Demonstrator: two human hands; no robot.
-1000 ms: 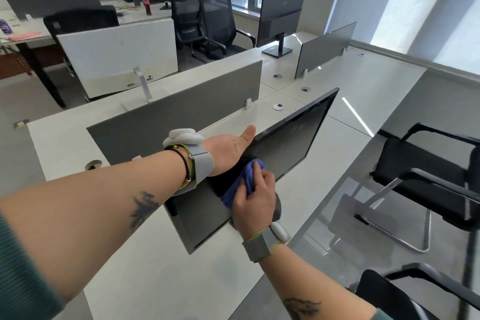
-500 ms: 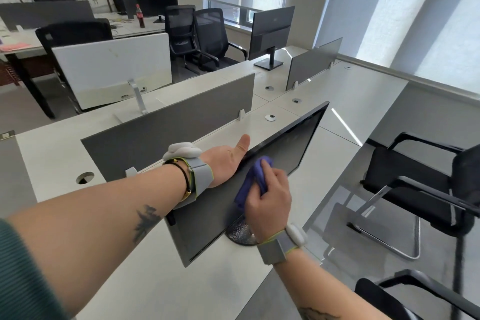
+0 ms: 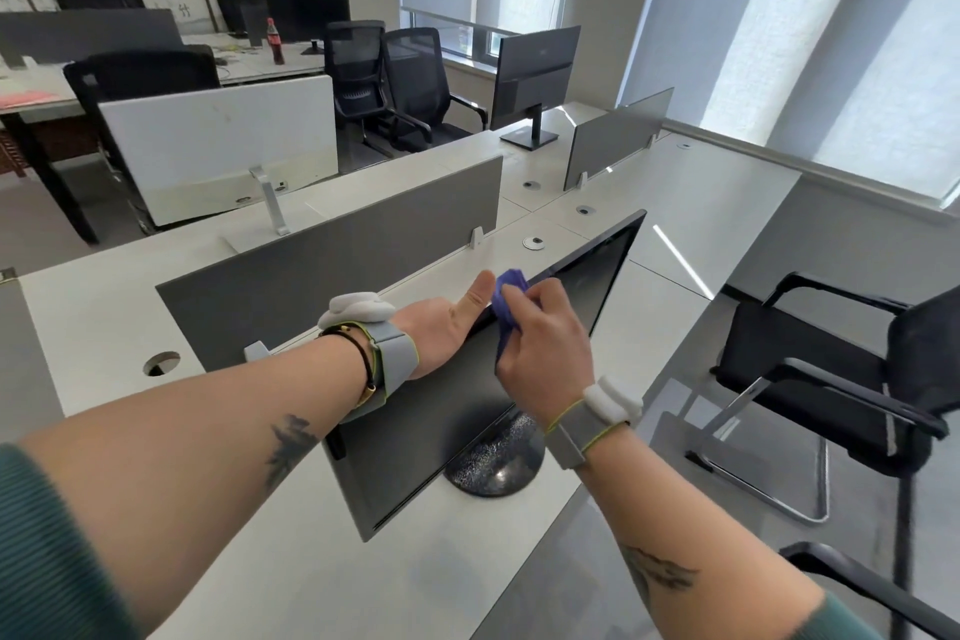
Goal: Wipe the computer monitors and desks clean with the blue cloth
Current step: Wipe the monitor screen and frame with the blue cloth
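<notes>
Up from the middle of the screen in the past second, the right hand [image 3: 540, 348] now works at the top edge of the monitor [image 3: 597, 286], its fingers clenched around the bunched blue cloth [image 3: 510, 294], which sits just beside the left thumb; the left hand [image 3: 441, 327] lies on that same top edge as before, thumb straight, its fingers hidden behind the panel, so whether it grips or only braces cannot be told; the screen leans well back on its round speckled base [image 3: 498, 463].

Soft and light, the cloth looks easy to wad and should follow the glass without scratching, though a tight ball wipes only a narrow strip; the monitor is probably the fragile party, thin, stiff and top-heavy on a small foot, best steadied by its frame, not by the glass, with gentle pressure.

Beneath it runs a pale grey surface [image 3: 260, 561], matt and streaked by a bar of sunlight, with cable holes and a low grey divider [image 3: 337, 270] down its middle; a black cantilever chair [image 3: 821, 369] stands to the right; other monitors, mesh chairs and a cola bottle [image 3: 274, 42] fill the open-plan office behind, under tall windows with roller blinds [image 3: 883, 68] drawn.
</notes>
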